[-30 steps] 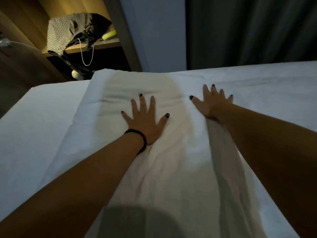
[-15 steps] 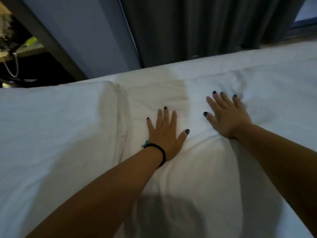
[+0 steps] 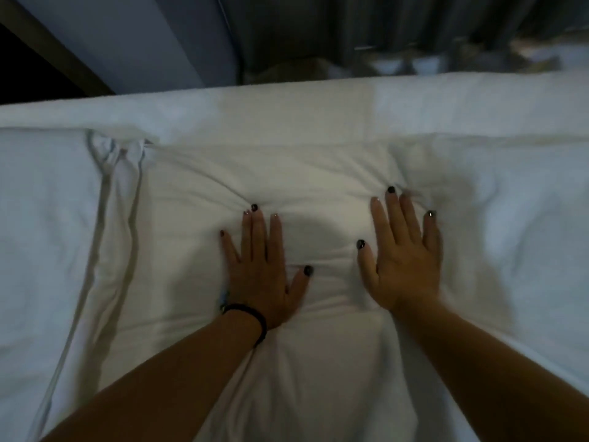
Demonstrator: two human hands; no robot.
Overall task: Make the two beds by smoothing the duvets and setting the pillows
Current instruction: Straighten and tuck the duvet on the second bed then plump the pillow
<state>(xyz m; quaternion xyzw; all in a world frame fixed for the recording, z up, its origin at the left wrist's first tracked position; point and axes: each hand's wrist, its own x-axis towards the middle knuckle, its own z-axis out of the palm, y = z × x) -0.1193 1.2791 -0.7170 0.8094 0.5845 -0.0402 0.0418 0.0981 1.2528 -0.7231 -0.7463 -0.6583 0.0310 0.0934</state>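
Observation:
A white duvet (image 3: 318,362) covers the bed across the head view, creased in the middle. My left hand (image 3: 264,269), a black band on its wrist, presses flat on the duvet with straight fingers. My right hand (image 3: 404,260) lies flat beside it, a short gap apart, fingers straight and slightly blurred. A folded seam of white fabric (image 3: 108,237) runs down the left, beside a white pillow or bedding panel (image 3: 41,234). Wrinkles bunch ahead of both hands' fingertips.
The far edge of the bed (image 3: 287,103) runs across the top. Behind it hang a dark grey curtain (image 3: 350,33) and a pale wall (image 3: 143,36). A dark wooden frame (image 3: 41,49) sits at the top left.
Both hands have slid over the duvet and now lie closer together, side by side. The view has tilted down and right, so the shelf at the left has left the frame.

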